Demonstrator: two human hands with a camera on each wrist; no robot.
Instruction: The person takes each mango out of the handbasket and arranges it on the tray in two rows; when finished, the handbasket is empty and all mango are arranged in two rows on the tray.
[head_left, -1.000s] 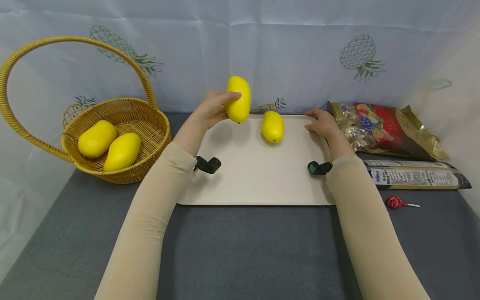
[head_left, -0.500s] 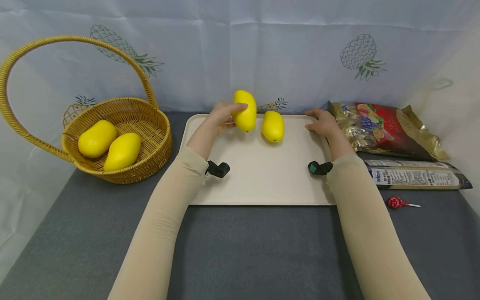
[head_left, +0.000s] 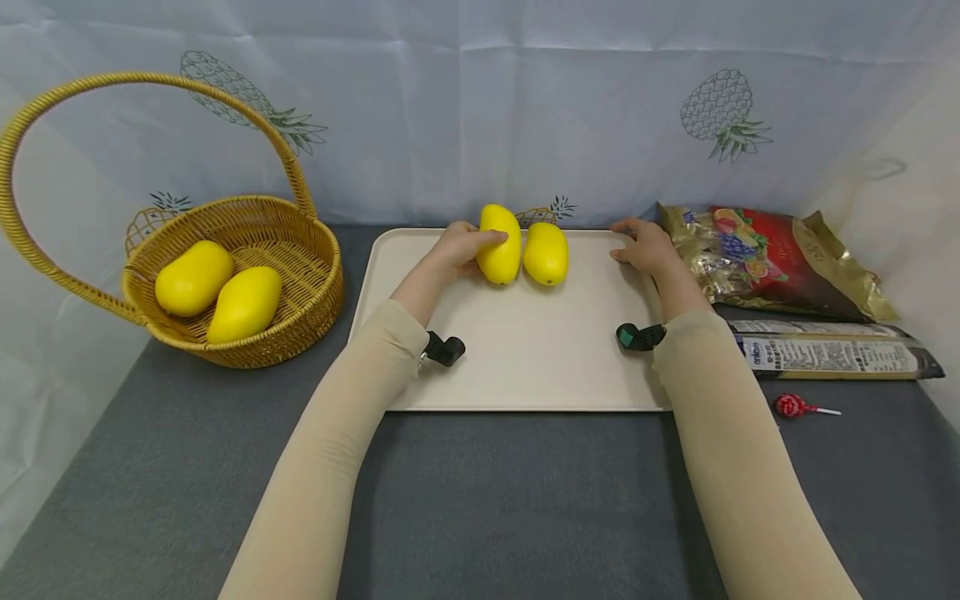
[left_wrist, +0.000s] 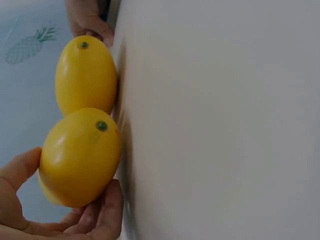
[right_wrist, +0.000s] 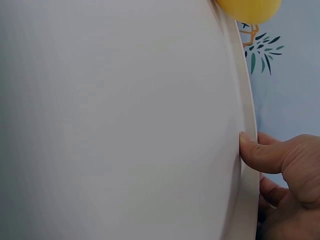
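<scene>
My left grip [head_left: 459, 247] held a mango [head_left: 499, 254] between thumb and fingers, low over the cream tray [head_left: 525, 358]; whether it touched down I couldn't tell. Just right of that grip's fruit lay a second mango [head_left: 546, 254], which a careless sideways nudge could have set rolling. Releasing too soon might have sent the smooth, rounded one I held rolling as well. My right grip [head_left: 647, 243] pinched the tray's rim, right of both mangoes; an upward tug there could have tilted everything.
</scene>
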